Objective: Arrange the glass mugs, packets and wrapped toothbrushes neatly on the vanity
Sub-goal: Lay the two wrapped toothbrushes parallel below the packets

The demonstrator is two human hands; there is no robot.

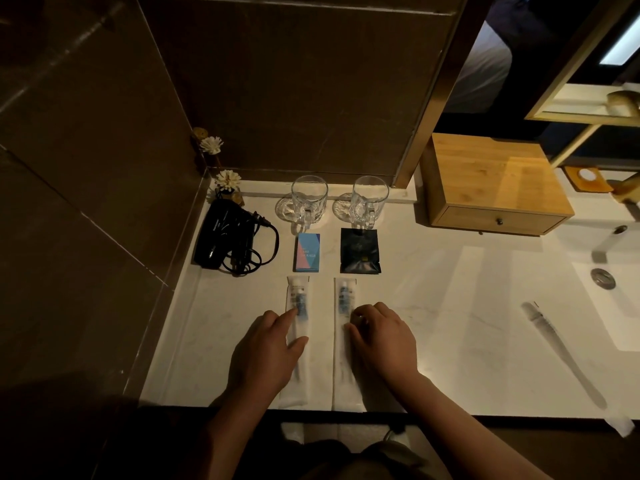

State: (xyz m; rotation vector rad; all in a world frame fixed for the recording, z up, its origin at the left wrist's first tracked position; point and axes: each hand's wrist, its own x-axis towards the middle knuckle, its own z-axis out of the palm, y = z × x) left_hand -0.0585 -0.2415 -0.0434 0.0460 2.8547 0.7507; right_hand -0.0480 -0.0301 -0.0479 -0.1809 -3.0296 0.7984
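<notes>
Two glass mugs (309, 199) (369, 200) stand side by side on clear coasters at the back of the white vanity (450, 306). In front of them lie a blue-and-pink packet (308, 252) and a black packet (359, 251). Nearer me, two wrapped toothbrushes (298, 296) (344, 296) lie parallel, pointing away from me. My left hand (268, 348) rests flat on the left toothbrush wrapper, fingers spread. My right hand (382, 336) rests on the right wrapper with fingers curled on its edge.
A black hair dryer (225, 235) with coiled cord lies at the left by the wall. Small flower ornaments (227, 180) fill the back corner. A wooden drawer box (491, 188) stands at the back right, the sink (609, 292) beyond. A third wrapped item (561, 348) lies diagonally at the right.
</notes>
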